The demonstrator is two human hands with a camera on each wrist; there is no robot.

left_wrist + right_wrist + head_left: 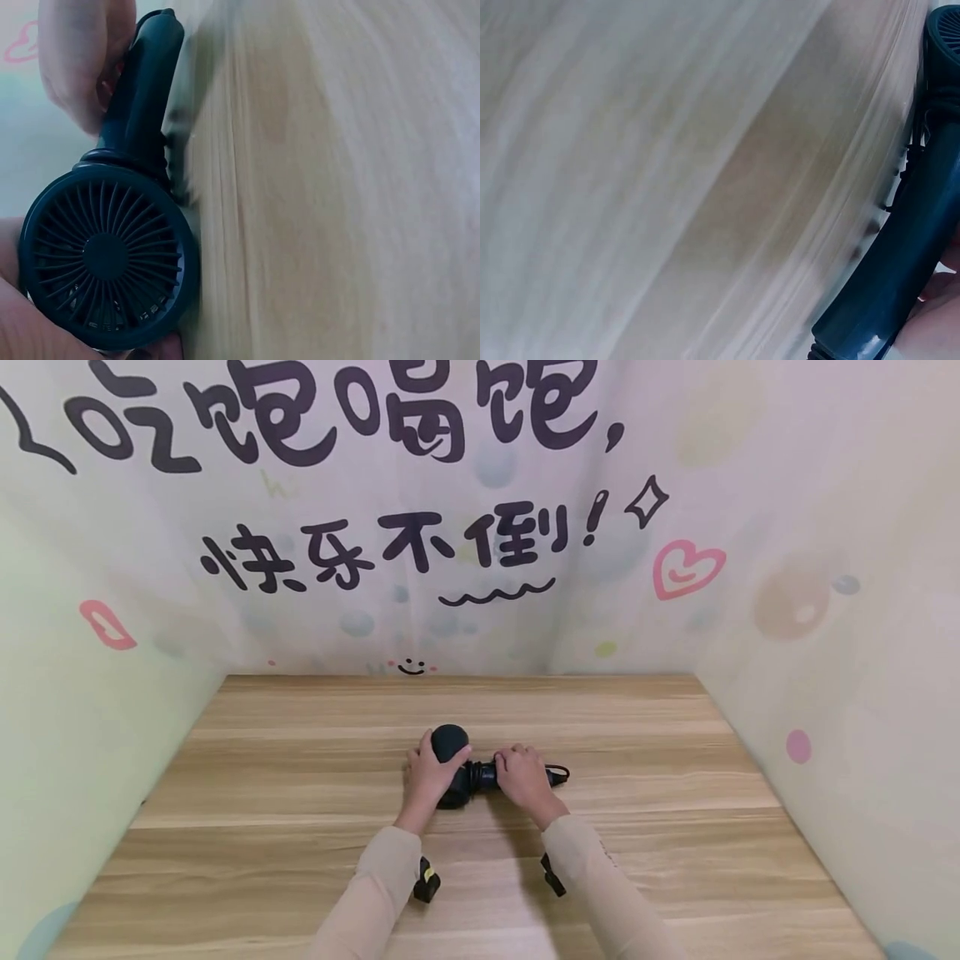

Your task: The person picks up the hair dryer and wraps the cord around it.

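Note:
A dark hair dryer (450,743) lies on its side on the table, its handle pointing right and its cord wound round the neck below the head. My left hand (426,778) grips the dryer's head, thumb on the near side. Around the handle are the fingers of my right hand (523,778). The left wrist view shows the round slatted rear grille (106,256) up close, with left-hand fingers at its lower edge. In the right wrist view the smooth handle (900,255) runs down along the right edge, with right-hand fingers behind it.
The wood-grain table (300,860) has a printed fabric wall (480,635) behind it and pale walls on both sides. A cord loop (558,772) sticks out past the handle's end. Small black devices (426,881) sit under both wrists.

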